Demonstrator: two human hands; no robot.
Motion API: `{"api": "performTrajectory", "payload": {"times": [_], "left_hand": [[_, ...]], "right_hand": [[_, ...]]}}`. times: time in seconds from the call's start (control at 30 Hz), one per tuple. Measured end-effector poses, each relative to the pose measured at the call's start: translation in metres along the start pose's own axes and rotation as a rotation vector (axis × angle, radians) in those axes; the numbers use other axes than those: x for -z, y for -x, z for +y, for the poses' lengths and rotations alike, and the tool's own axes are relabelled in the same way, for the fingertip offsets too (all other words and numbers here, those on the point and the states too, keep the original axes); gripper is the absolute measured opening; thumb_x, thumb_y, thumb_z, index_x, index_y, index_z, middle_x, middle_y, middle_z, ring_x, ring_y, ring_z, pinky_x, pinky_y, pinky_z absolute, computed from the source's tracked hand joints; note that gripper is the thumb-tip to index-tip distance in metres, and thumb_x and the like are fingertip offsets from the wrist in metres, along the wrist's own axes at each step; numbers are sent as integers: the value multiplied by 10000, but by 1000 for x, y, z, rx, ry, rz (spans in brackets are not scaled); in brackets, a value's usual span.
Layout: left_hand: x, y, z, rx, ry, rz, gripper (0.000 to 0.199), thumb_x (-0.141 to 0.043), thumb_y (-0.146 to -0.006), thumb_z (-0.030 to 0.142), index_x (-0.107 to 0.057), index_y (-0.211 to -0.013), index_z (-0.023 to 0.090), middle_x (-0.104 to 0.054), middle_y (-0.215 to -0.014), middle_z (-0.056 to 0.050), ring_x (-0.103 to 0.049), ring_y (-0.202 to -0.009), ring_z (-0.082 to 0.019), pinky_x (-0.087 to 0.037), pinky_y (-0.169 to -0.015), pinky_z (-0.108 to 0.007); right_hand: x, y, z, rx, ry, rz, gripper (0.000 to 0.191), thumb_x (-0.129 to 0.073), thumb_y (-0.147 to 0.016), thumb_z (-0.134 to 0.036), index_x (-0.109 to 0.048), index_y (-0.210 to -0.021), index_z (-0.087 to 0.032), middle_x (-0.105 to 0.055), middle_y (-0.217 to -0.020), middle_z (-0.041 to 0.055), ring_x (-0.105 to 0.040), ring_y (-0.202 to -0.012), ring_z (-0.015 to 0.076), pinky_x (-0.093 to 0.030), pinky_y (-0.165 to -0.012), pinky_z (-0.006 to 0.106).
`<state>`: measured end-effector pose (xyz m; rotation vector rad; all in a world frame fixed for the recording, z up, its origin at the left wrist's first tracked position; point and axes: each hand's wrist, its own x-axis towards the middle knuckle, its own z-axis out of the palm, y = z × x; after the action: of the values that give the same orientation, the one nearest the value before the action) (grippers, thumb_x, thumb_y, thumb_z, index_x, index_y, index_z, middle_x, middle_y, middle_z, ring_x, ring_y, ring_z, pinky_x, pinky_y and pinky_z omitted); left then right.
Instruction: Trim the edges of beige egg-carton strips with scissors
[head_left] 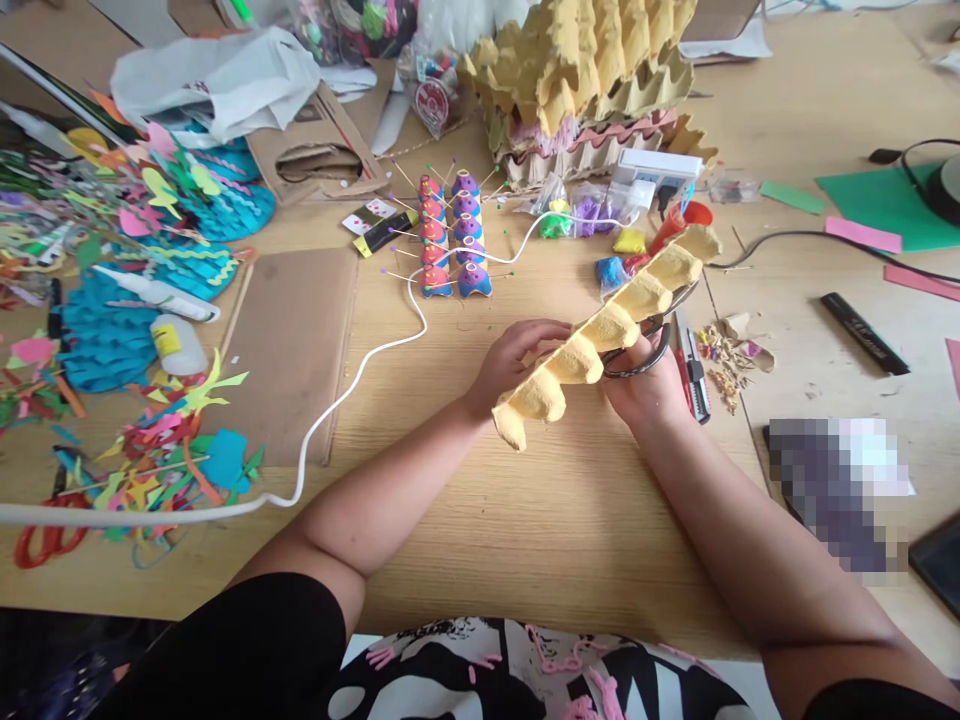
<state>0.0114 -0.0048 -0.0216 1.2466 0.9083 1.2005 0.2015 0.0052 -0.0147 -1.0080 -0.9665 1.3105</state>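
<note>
A long yellow egg-carton strip (611, 327) with several cups slants from the table's middle up to the right. My left hand (514, 358) grips its lower part from the left side. My right hand (645, 385) is behind the strip, its fingers through the black handles of scissors (651, 345), whose blades are hidden by the strip. Two rows of painted egg-cup figures (450, 235) stuck with pins stand further back on the table.
A stack of yellow egg trays (592, 70) stands at the back. A white cable (352, 380) runs across the table. Coloured paper scraps (150, 460) and glue bottles (176, 345) lie left. A utility knife (694, 370), cardboard crumbs (727, 360) and a black marker (862, 333) lie right.
</note>
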Motion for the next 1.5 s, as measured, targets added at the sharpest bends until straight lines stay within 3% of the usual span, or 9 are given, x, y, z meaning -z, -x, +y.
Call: {"api": "performTrajectory", "payload": {"times": [0.13,0.27,0.4,0.57,0.63,0.8,0.97,1.2,1.5], "left_hand": [[-5,5,1,89,122,45,419,-864,-894,645,-862,-1081,269,-850,-1153,-82,-772,-1100,-253,-599,-1010,-380],[-3,1,-2,143,208,-41,505,-762,-939,737,-842,-1070,256,-845,-1053,-70,-797,-1007,-223,-611,-855,-310],[0,-1,-3,157,159,-127,460,-911,-841,656,-843,-1046,250,-830,-1024,-50,-776,-967,-177,-594,-878,-274],[-3,-1,2,261,311,-35,508,-979,-724,686,-806,-878,234,-780,-804,-20,-678,-682,-151,-537,-658,-287],[-3,-1,7,318,359,-15,545,-878,-803,758,-823,-938,233,-806,-834,-70,-696,-681,-206,-560,-662,-360],[-2,-4,8,320,389,31,548,-898,-747,774,-780,-926,269,-852,-965,-110,-816,-987,-392,-624,-873,-544],[-3,-7,5,305,435,73,558,-951,-702,748,-734,-905,276,-846,-947,-94,-816,-1044,-378,-626,-928,-538],[-2,-6,-1,327,391,108,560,-957,-709,745,-705,-893,281,-833,-919,-79,-824,-992,-372,-664,-820,-520],[-2,-3,1,260,427,-27,551,-951,-754,713,-727,-926,239,-812,-963,-46,-818,-959,-252,-653,-817,-362]], "right_hand": [[-2,5,3,-37,34,-22,506,-900,-754,-596,-587,-1046,-326,-728,-999,31,-718,-934,274,-606,-719,445],[-1,7,11,-31,87,57,560,-934,-717,-556,-531,-1030,-326,-629,-841,-41,-659,-764,209,-575,-671,387],[2,7,15,-16,110,85,547,-923,-741,-531,-534,-1070,-333,-613,-860,-53,-602,-680,167,-537,-610,341],[4,6,16,6,89,84,522,-903,-779,-458,-532,-1128,-342,-653,-849,-62,-628,-658,159,-531,-606,320],[6,8,16,28,128,64,463,-867,-821,-424,-535,-1131,-337,-681,-842,-58,-624,-659,155,-523,-611,310],[5,14,15,19,219,0,442,-862,-852,-419,-566,-1169,-333,-715,-859,-41,-627,-683,159,-500,-581,294],[-2,18,16,5,140,-49,545,-967,-770,-463,-587,-1137,-328,-705,-856,-52,-636,-687,142,-522,-591,276],[-6,19,17,-75,61,-72,588,-947,-781,-586,-557,-1143,-336,-681,-866,-59,-580,-616,126,-516,-567,283],[-7,18,11,-61,44,-76,621,-982,-719,-595,-565,-1103,-340,-630,-874,-50,-581,-650,142,-519,-574,307]]}}
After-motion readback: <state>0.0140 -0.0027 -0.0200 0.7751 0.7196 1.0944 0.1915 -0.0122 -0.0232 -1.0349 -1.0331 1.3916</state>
